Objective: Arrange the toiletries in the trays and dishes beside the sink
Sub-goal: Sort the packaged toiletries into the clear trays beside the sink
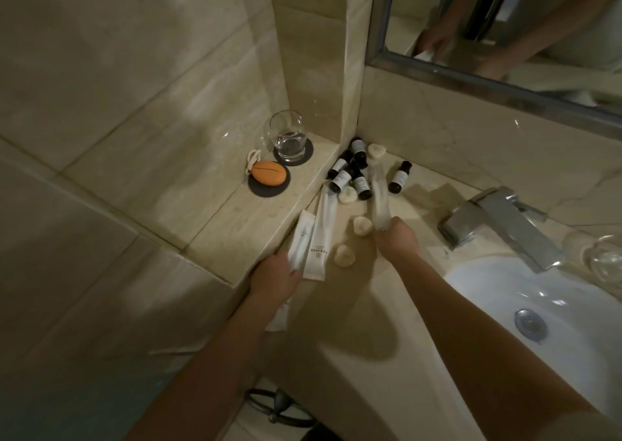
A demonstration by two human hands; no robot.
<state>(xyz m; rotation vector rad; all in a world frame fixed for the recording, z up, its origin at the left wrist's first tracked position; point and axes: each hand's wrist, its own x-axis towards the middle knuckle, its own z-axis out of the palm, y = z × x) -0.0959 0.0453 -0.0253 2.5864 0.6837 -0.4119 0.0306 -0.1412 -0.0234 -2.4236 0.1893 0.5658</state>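
Observation:
Several small dark bottles (pixel 350 171) with white labels lie heaped in the counter's back corner. Pale round soaps (pixel 363 226) are scattered in front of them. My right hand (pixel 397 238) is shut on a long clear-wrapped packet (pixel 379 198) that points toward the bottles. My left hand (pixel 274 277) holds a white sachet (pixel 303 238) at the ledge's edge. A longer white sachet (pixel 319 238) lies beside it on the counter, and another white packet (pixel 279 316) shows under my left wrist.
On the raised ledge stand an orange soap (pixel 269 172) on a dark dish (pixel 266 190) and a glass (pixel 287 136) on a dark coaster. The chrome tap (pixel 498 222) and white sink (pixel 572 306) are at right. A mirror (pixel 505 20) hangs above. Another glass (pixel 602 255) stands far right.

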